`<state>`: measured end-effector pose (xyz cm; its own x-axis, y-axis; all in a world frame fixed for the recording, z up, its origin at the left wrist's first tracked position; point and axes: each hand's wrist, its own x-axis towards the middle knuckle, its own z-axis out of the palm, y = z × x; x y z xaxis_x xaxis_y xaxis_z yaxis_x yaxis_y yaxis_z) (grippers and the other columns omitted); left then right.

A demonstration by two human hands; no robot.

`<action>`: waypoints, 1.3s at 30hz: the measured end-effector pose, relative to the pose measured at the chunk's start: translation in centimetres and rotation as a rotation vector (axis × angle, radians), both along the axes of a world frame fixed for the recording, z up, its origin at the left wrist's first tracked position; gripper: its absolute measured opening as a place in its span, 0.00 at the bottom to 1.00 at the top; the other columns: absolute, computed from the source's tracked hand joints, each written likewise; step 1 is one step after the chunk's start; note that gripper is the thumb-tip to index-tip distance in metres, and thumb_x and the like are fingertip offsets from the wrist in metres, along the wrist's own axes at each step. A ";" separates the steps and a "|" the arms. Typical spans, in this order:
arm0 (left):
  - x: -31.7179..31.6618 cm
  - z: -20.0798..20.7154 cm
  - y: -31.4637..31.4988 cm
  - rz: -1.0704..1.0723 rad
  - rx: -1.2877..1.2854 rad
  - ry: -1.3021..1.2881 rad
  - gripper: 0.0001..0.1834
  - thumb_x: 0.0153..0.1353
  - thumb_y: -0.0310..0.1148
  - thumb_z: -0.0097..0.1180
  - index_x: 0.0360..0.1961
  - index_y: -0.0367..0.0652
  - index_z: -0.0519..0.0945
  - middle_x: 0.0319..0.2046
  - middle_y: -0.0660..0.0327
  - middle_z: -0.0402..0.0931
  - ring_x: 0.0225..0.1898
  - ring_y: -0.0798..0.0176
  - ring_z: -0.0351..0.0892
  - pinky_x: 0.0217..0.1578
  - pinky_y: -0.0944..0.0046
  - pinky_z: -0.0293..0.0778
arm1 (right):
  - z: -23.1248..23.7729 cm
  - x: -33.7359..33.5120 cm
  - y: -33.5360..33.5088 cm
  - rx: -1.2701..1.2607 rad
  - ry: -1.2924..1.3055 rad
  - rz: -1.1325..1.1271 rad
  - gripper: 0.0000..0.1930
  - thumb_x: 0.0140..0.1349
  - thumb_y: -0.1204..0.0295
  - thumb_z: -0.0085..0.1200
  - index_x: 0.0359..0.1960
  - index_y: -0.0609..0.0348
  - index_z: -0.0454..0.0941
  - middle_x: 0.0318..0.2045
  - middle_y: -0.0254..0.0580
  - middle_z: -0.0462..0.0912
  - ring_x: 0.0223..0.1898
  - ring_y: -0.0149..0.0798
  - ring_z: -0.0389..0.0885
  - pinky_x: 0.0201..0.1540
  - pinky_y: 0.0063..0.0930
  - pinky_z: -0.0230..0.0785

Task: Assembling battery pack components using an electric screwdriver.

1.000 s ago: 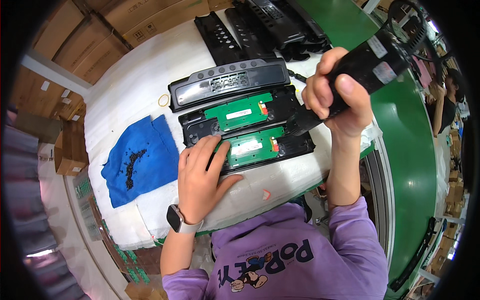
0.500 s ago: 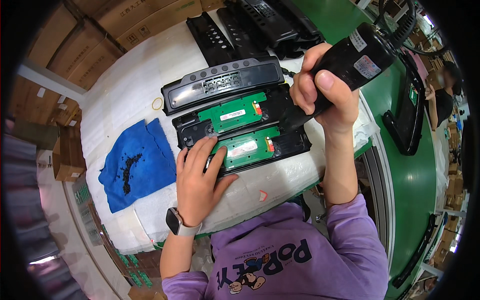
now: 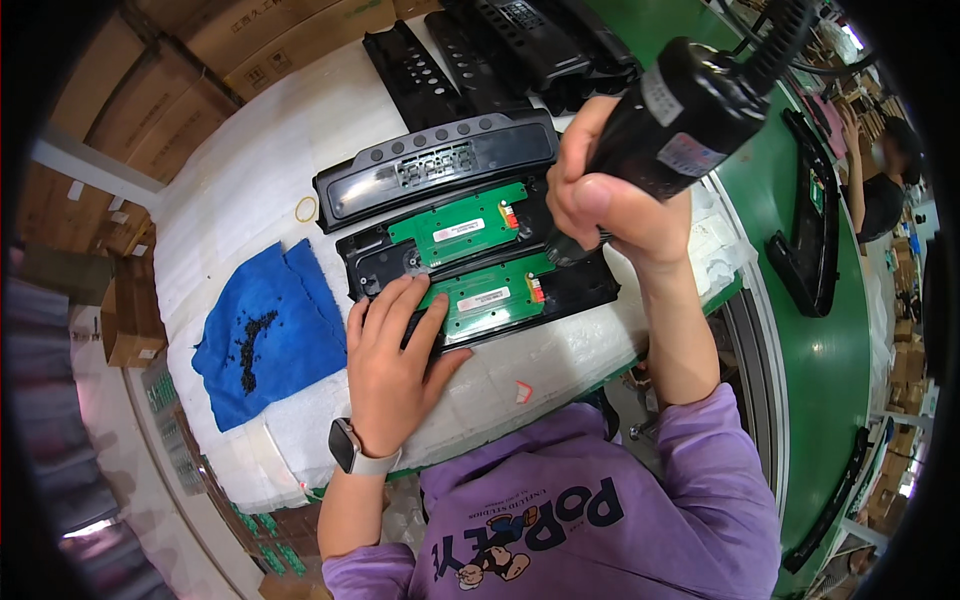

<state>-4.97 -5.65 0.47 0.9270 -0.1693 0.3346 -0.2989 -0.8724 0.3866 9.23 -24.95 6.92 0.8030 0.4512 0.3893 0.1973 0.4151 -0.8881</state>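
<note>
- The right hand [image 3: 610, 205] has come down and toward the person over the last second; it is wrapped fully closed around the black electric screwdriver [image 3: 690, 115], whose body now fills more of the view.
- The driver's tip sits under that hand, at the right end of the black housings, between the upper green circuit board [image 3: 462, 228] and the lower green circuit board [image 3: 495, 295]. Whether the bit is seated on a screw I cannot tell; the fist hides it.
- The left hand [image 3: 395, 365] has barely shifted. It lies flat and open, fingers spread, pressing the left end of the nearer housing [image 3: 590, 292], holding nothing.
- Judging by that, the work has moved on to a fastening point at the right end while the left hand steadies the part.
- Left of the left hand, on the white counter [image 3: 240, 200], lies a blue cloth [image 3: 265, 345] with small dark screws on it.
- Beyond the hands lies a grey button panel [image 3: 440, 165], with a yellow rubber band [image 3: 306, 208] to its left.
</note>
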 end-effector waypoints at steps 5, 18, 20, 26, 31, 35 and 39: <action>0.2 0.5 0.2 -0.009 -0.007 0.031 0.28 0.40 0.38 0.68 0.45 0.39 0.77 0.52 0.54 0.70 0.54 0.52 0.67 0.52 0.51 0.59 | 0.1 0.2 0.2 -0.047 0.035 0.041 0.07 0.47 0.76 0.60 0.21 0.63 0.73 0.12 0.32 0.71 0.12 0.24 0.67 0.15 0.17 0.57; -0.2 0.5 -0.3 -0.004 0.064 -0.052 0.28 0.38 0.37 0.68 0.43 0.38 0.77 0.49 0.53 0.72 0.52 0.50 0.69 0.50 0.54 0.63 | 0.4 -0.3 0.2 -0.092 -0.015 0.018 0.13 0.46 0.70 0.58 0.27 0.65 0.69 0.13 0.35 0.70 0.10 0.26 0.66 0.14 0.17 0.57; -0.1 0.7 -0.4 -0.014 0.082 -0.063 0.27 0.41 0.38 0.67 0.43 0.38 0.77 0.49 0.52 0.71 0.52 0.49 0.69 0.50 0.53 0.63 | 0.6 -0.2 -0.1 -0.140 -0.036 0.034 0.13 0.46 0.70 0.59 0.26 0.64 0.69 0.13 0.35 0.70 0.11 0.26 0.66 0.15 0.17 0.57; 0.0 1.4 -0.4 -0.025 0.147 -0.068 0.23 0.47 0.42 0.62 0.40 0.36 0.77 0.45 0.50 0.75 0.49 0.50 0.71 0.49 0.56 0.66 | 0.8 -1.6 -0.4 -0.070 -0.155 -0.027 0.14 0.46 0.74 0.62 0.32 0.65 0.71 0.17 0.33 0.72 0.18 0.23 0.70 0.22 0.16 0.62; 2.0 3.3 1.5 -0.095 0.113 -0.041 0.19 0.50 0.43 0.60 0.35 0.37 0.79 0.36 0.54 0.78 0.43 0.54 0.74 0.43 0.58 0.69 | 5.3 -1.3 -5.2 0.121 -0.117 0.050 0.24 0.46 0.70 0.60 0.42 0.70 0.66 0.13 0.34 0.70 0.10 0.25 0.64 0.14 0.18 0.58; 4.0 3.5 2.0 -0.057 0.184 -0.020 0.17 0.54 0.44 0.57 0.31 0.39 0.79 0.28 0.58 0.77 0.34 0.56 0.75 0.33 0.56 0.69 | 5.7 -0.1 -8.6 -0.250 0.045 -0.184 0.28 0.45 0.66 0.62 0.45 0.70 0.66 0.13 0.35 0.69 0.10 0.26 0.66 0.13 0.18 0.57; 6.3 2.5 2.8 0.126 0.136 0.081 0.15 0.57 0.42 0.54 0.26 0.40 0.77 0.24 0.58 0.75 0.33 0.54 0.74 0.33 0.58 0.70 | 0.6 2.5 -9.5 -0.901 -0.081 -0.619 0.27 0.46 0.66 0.63 0.47 0.63 0.68 0.22 0.39 0.75 0.19 0.33 0.74 0.21 0.26 0.66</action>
